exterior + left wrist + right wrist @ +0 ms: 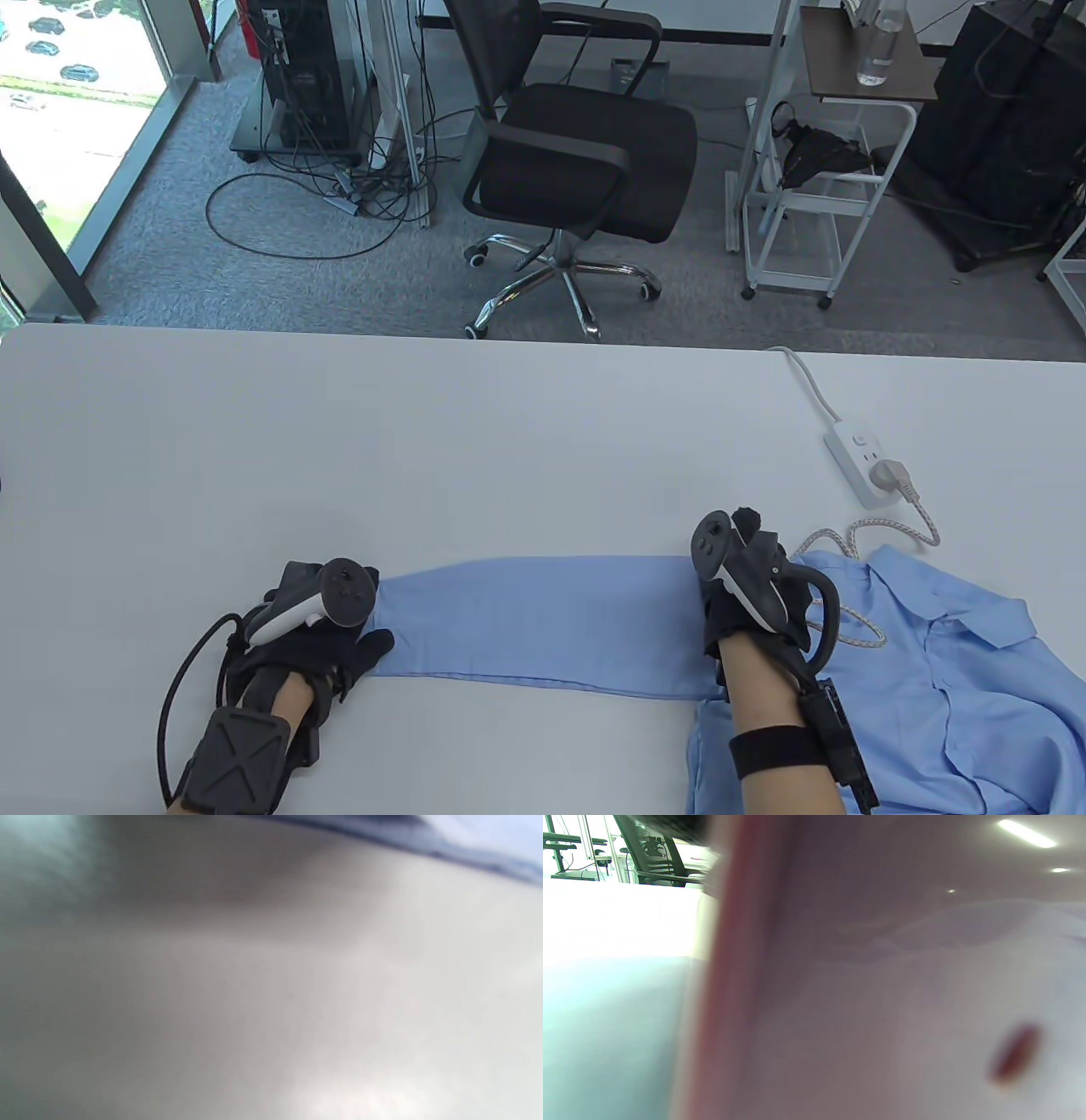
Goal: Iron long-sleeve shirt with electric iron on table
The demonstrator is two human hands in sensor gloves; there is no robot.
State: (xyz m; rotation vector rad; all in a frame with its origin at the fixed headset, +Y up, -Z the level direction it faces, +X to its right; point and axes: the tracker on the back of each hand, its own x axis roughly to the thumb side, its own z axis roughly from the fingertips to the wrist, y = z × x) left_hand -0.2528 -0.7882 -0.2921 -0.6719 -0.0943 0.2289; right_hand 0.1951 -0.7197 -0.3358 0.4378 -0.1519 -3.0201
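Left hand [327, 649]: lies low at the cuff end of the sleeve [534, 620], thumb out flat on the cloth edge; whether the other fingers pinch the cuff or merely press it cannot be told, the tracker covers them. Right hand [738, 594]: set at the shoulder end of the same sleeve, back up, fingers hidden under its tracker; grip cannot be told. Both wrist views too blurred to help; left wrist view shows only bare table and a blue strip of cloth at top.

Shirt [933, 679]: light blue, body bunched at the near right corner of the white table [424, 441], collar up. One sleeve is drawn out leftward between the two hands, lying flat and nearly taut, few creases.

Step, as judged: spreading and smoothing the sleeve ahead of pressing. No iron is visible in any view. A braided cord [899, 531] runs from the power strip [865, 463] to behind the right hand, end hidden.

Next move likely calls for one hand to hold the sleeve flat while the other fetches the iron, without dragging the cord across the cloth.
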